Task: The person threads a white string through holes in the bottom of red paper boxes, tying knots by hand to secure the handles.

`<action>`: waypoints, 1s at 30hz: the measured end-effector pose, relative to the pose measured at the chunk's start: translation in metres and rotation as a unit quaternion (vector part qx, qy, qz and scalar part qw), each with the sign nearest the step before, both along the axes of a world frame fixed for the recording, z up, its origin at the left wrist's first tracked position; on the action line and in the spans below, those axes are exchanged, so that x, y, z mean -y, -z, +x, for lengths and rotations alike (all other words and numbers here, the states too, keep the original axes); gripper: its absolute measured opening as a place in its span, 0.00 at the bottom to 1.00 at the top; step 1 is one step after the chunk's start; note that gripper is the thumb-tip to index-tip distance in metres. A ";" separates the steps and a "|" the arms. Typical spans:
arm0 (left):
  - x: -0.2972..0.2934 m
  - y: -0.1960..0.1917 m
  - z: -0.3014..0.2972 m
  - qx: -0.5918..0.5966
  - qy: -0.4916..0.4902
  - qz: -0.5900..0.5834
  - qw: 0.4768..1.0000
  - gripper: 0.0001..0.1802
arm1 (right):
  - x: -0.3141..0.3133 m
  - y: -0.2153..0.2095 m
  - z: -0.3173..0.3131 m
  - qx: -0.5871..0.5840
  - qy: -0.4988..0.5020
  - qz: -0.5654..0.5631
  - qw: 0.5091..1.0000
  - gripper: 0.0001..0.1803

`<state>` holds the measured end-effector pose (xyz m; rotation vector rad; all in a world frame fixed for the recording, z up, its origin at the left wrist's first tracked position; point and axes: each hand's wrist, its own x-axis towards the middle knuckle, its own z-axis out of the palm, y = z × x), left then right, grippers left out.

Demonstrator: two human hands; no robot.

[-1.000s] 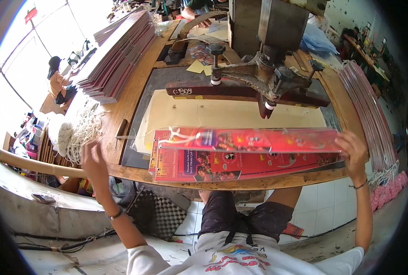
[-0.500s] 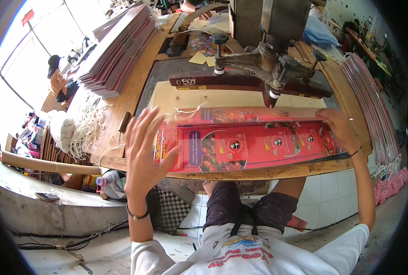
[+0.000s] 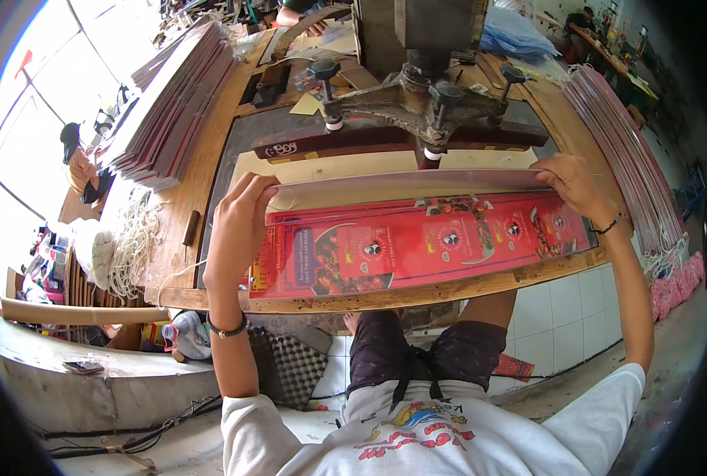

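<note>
From here I see the strip [image 3: 409, 181] along the far edge of the red sheet [image 3: 409, 246], over the table [image 3: 480, 285]; left hand [image 3: 242, 210] and right hand [image 3: 574, 189] pinch its ends, likely for straightness, before the press [image 3: 421, 107].

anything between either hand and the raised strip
Nothing visible: the left hand grips the raised strip at its left end, the right hand at its right. The dark red bar lies beyond, not between.

Lettering in three places
White shirt [image 3: 441, 424]: red letters [image 3: 413, 446] across the front. Red printed sheet [image 3: 417, 246]: pale text on a purple block [image 3: 303, 252] at left. Dark red bar [image 3: 361, 136], farther: white handwriting [image 3: 280, 149] at left.
</note>
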<state>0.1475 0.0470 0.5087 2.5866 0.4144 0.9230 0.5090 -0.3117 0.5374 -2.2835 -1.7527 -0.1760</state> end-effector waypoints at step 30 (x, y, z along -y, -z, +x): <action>-0.021 -0.027 0.005 -0.103 -0.001 0.022 0.994 0.11 | -0.017 -0.008 0.000 0.005 0.061 -0.002 0.998 0.19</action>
